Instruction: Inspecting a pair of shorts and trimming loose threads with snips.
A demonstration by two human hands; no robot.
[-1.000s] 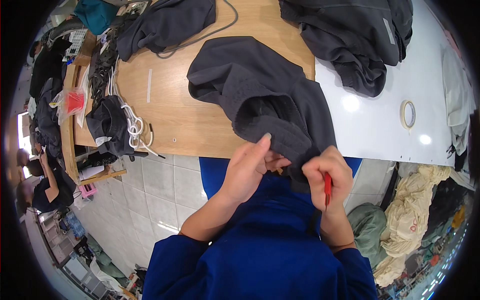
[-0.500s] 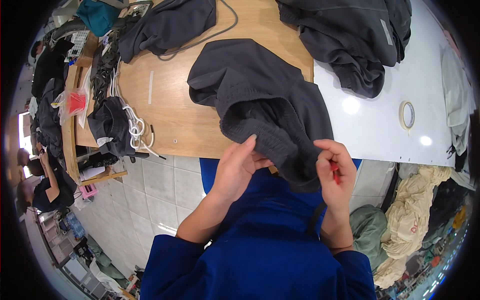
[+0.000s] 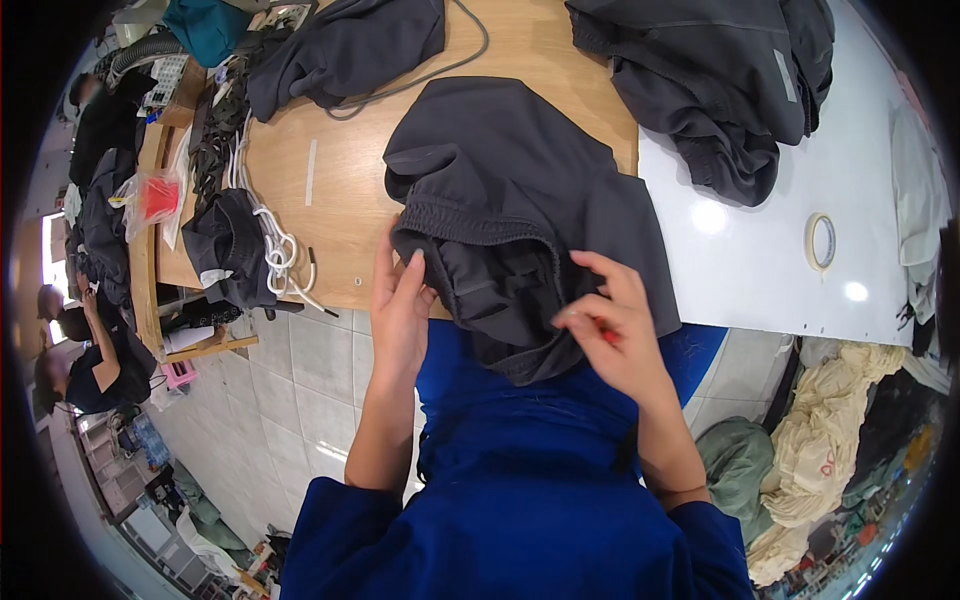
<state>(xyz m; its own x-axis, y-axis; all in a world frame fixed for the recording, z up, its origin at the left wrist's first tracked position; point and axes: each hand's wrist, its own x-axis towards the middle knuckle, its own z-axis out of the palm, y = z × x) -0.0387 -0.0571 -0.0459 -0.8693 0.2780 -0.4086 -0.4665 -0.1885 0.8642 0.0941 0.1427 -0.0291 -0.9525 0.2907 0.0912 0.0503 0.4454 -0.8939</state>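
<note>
A dark grey garment (image 3: 520,140) with a gathered elastic waistband (image 3: 480,224) lies over the table's front edge, its waist opening toward me. My left hand (image 3: 402,300) grips the left side of the waistband, thumb on the outer cloth near the rim. At the right side of the opening is my right hand (image 3: 618,330), its fingers curled around a small red object (image 3: 608,337). Most of that object is hidden in the palm, so its kind is unclear. Whether the right fingertips touch the waistband cannot be made out.
More dark grey garments (image 3: 715,95) lie at the back right, and another (image 3: 345,50) at the back left. A tape roll (image 3: 820,242) rests on the white tabletop (image 3: 740,270). White cord (image 3: 280,245) hangs by a bundled garment at left. Cream cloth (image 3: 815,450) is heaped at right.
My left hand has moved left and up along the waistband, and the opening now spreads wider. My right hand has shifted left, still with the red object.
</note>
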